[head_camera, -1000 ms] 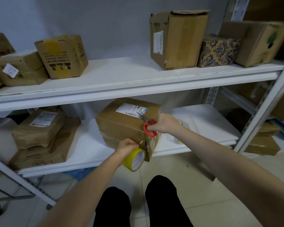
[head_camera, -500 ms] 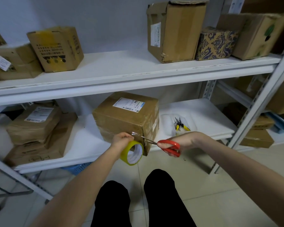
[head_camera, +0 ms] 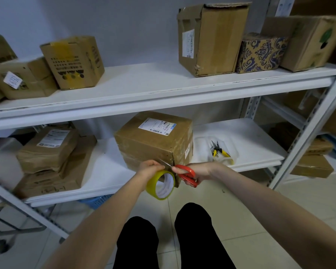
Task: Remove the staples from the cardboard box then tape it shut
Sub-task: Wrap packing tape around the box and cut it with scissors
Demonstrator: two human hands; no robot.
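- Fingers (head_camera: 158,167) of the left hand (head_camera: 149,169) curl round the top of the yellow tape roll (head_camera: 159,186) and hold it up.
- Fingers of the right hand (head_camera: 200,170) sit in the red handles of the scissors (head_camera: 186,174) and grip them.
- The thin blades point left, toward the left hand, just above the roll. They are too small to tell if they are open or closed.
- The cardboard box (head_camera: 153,141) sits on the lower white shelf (head_camera: 109,169), near its front edge. A white label (head_camera: 157,126) is on its top.
- Both hands are low, right at the front corner of the box.
- To the right of the box, yellow pliers (head_camera: 219,151) lie in a clear tray (head_camera: 201,144).
- To the left, flat brown parcels (head_camera: 49,150) sit in a stack.
- The top shelf (head_camera: 163,84) holds more brown boxes and one box with blue swirls (head_camera: 260,53).
- The wall (head_camera: 124,26) behind is pale grey, and the floor (head_camera: 260,220) has light tiles.
- A blue basket (head_camera: 94,200) peeks out under the lower shelf.
- One second ago the right hand held the scissors up on top of the box, near the label. Now it is down by the roll.
- The left hand has stayed on the roll the whole time.
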